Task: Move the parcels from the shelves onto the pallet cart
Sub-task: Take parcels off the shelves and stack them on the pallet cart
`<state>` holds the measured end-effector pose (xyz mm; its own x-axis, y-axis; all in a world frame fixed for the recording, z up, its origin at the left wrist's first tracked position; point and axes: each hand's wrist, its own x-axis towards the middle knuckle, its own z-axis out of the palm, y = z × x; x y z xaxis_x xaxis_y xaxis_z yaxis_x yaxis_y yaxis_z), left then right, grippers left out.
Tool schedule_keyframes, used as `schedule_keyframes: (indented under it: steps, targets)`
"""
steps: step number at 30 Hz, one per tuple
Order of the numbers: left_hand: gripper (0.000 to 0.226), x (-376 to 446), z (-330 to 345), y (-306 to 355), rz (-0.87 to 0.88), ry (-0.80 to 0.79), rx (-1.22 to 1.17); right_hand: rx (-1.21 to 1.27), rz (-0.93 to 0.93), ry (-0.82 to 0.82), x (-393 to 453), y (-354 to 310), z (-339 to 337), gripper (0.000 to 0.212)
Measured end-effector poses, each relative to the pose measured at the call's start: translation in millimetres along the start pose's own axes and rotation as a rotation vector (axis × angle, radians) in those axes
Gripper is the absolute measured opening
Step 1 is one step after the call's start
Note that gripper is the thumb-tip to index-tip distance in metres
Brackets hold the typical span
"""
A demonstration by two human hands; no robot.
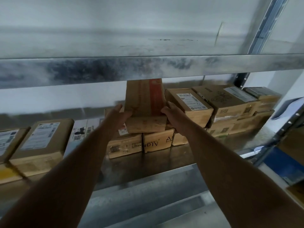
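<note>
A long brown cardboard parcel with a red stripe [144,102] lies on top of a stack of parcels in the middle of the metal shelf [164,162]. My left hand [117,115] holds its left side and my right hand [171,113] holds its right side near the front end. Its far end is hidden behind the upper shelf beam. Under it sit two small boxes [158,140], one printed with letters. The pallet cart is out of view.
The upper shelf beam [148,68] crosses just above the parcel. More labelled parcels [41,142] lie at the left, and stacked boxes [230,106] stand at the right. A shelf upright [279,145] and a blue item [283,165] are at the right edge.
</note>
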<state>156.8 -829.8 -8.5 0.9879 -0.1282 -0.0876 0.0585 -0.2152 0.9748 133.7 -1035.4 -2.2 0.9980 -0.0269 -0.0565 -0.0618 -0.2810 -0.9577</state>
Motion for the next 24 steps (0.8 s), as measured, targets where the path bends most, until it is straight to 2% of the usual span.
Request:
schedule_keyframes:
  steps: [2,6,9,12,16,17,20,24]
  targets:
    - [0.017,-12.9,1.2,0.2,0.028,-0.03,-0.019,-0.03,-0.074,-0.046,-11.6,-0.4,1.9,0.031]
    - [0.033,-48.7,9.9,3.4,0.161,-0.049,-0.029,-0.101,-0.202,-0.033,-39.0,4.0,2.8,0.046]
    - [0.039,-78.3,17.6,-1.8,0.235,-0.049,-0.032,-0.119,-0.307,-0.038,-62.5,10.3,-2.2,0.047]
    - [0.045,-108.1,28.6,-8.3,0.269,-0.025,0.012,-0.136,-0.325,-0.026,-84.5,21.5,-11.1,0.054]
    - [0.041,-145.8,51.6,-15.5,0.346,0.029,-0.092,-0.081,-0.313,-0.017,-122.4,42.9,-24.2,0.065]
    - [0.046,-153.8,58.1,-18.4,0.356,0.058,-0.098,-0.059,-0.307,-0.007,-132.5,49.6,-27.6,0.067]
    - [0.06,-172.3,79.8,-25.5,0.381,0.041,-0.024,-0.028,-0.324,0.038,-161.3,66.4,-41.0,0.06]
    - [0.057,-185.1,113.7,-24.1,0.354,-0.04,0.042,-0.014,-0.365,0.094,-196.1,78.1,-70.2,0.051]
